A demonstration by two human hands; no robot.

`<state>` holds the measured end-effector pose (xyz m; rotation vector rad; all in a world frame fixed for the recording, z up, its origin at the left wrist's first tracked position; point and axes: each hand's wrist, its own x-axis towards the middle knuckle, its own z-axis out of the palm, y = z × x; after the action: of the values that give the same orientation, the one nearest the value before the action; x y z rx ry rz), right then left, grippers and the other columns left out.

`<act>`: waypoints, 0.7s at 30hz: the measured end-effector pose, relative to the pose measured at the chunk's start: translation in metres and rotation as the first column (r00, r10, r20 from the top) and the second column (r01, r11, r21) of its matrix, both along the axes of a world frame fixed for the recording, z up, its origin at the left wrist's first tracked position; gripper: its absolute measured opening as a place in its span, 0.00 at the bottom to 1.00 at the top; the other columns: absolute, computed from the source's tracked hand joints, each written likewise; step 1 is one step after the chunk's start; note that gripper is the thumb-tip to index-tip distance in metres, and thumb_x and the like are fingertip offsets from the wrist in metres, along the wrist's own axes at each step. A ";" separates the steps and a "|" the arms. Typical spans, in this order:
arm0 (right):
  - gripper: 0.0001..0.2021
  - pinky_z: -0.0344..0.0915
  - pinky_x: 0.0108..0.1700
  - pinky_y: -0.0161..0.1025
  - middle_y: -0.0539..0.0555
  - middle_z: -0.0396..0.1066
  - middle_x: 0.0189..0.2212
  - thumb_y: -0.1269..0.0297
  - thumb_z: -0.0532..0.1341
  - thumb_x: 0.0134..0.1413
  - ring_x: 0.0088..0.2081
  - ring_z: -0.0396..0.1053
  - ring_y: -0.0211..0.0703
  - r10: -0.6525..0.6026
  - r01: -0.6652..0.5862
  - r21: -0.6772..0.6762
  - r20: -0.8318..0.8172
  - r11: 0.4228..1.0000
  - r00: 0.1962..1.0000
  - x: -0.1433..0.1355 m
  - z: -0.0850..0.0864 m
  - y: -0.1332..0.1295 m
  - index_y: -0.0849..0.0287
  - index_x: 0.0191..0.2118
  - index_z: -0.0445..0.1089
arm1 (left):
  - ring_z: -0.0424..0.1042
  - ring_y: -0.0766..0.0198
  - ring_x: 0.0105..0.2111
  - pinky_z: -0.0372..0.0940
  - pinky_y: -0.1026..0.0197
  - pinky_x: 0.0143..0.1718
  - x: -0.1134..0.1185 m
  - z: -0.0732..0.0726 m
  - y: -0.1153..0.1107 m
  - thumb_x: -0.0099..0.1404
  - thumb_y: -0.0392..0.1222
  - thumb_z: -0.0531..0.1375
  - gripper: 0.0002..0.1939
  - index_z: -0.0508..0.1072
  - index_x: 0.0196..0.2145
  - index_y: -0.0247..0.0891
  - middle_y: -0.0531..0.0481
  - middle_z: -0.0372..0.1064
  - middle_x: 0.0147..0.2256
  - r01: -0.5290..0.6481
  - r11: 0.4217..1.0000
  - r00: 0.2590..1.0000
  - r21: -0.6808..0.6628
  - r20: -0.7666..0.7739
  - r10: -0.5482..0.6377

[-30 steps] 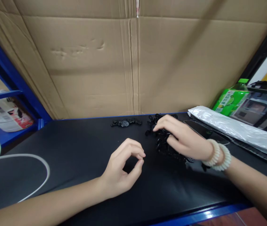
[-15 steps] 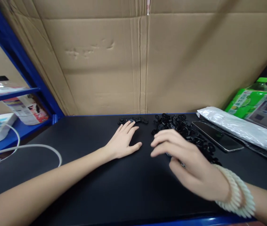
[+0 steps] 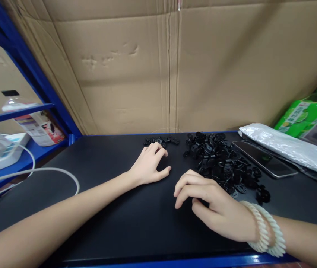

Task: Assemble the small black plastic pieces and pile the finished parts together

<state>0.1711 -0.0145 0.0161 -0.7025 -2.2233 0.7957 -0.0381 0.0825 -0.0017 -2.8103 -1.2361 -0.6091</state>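
My left hand (image 3: pixel 151 163) is at the middle of the black tabletop, its fingers curled but apart and nothing seen in them. Just beyond its fingertips lies a small group of black parts (image 3: pixel 172 140). On the right, a larger pile of black round parts (image 3: pixel 211 149) spreads over the table. My right hand (image 3: pixel 216 208), with two pale beaded bracelets (image 3: pixel 261 227) at the wrist, hovers in front of that pile. Its fingers are bent and apart, and no object shows between them.
A phone (image 3: pixel 267 160) and a silvery plastic package (image 3: pixel 289 145) lie at the right, beside a green pack (image 3: pixel 300 115). Cardboard (image 3: pixel 124 74) stands behind the table. At the left are a white cable (image 3: pixel 54 169), a power strip (image 3: pixel 7 152) and a bottle (image 3: pixel 41 126).
My right hand has moved toward the near edge and left, uncovering more of the pile. The fingers of my left hand have curled from nearly straight. The view has shifted slightly.
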 end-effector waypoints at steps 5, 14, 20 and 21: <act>0.22 0.62 0.46 0.39 0.52 0.70 0.36 0.88 0.49 0.40 0.40 0.65 0.40 0.023 -0.022 -0.055 0.015 0.998 1.000 -0.002 -0.004 0.000 0.58 0.33 0.71 | 0.54 0.43 0.59 0.52 0.40 0.58 -0.001 -0.003 0.002 0.61 0.48 0.59 0.26 0.62 0.54 0.34 0.34 0.54 0.58 0.039 0.999 0.999 -0.010 0.017 -0.038; 0.18 0.61 0.44 0.38 0.52 0.70 0.32 0.65 0.48 0.65 0.36 0.68 0.40 -0.038 0.038 -0.273 0.005 0.961 0.999 -0.001 -0.012 0.012 0.60 0.29 0.70 | 0.67 0.56 0.39 0.66 0.53 0.44 0.004 -0.002 -0.007 0.64 0.39 0.57 0.13 0.71 0.46 0.37 0.46 0.67 0.36 0.103 0.993 0.988 -0.054 0.119 -0.096; 0.15 0.60 0.42 0.38 0.52 0.69 0.32 0.62 0.50 0.64 0.36 0.67 0.40 -0.067 0.071 -0.308 0.025 0.949 0.997 -0.001 -0.009 0.013 0.60 0.32 0.70 | 0.70 0.60 0.34 0.68 0.57 0.39 0.005 0.000 -0.012 0.60 0.36 0.63 0.06 0.76 0.37 0.37 0.48 0.68 0.35 0.112 0.989 0.970 -0.096 0.225 -0.088; 0.13 0.60 0.41 0.38 0.51 0.69 0.31 0.62 0.51 0.63 0.36 0.66 0.40 -0.086 0.088 -0.336 0.022 0.938 0.996 -0.001 -0.009 0.014 0.60 0.32 0.69 | 0.70 0.61 0.33 0.68 0.59 0.36 0.005 0.001 -0.014 0.60 0.36 0.64 0.04 0.76 0.35 0.37 0.49 0.68 0.34 0.114 0.989 0.964 -0.094 0.250 -0.088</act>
<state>0.1701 -0.0006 0.0067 -0.9597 -2.0655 1.1453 -0.0326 0.0687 -0.0007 -2.9754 -1.1976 -0.9493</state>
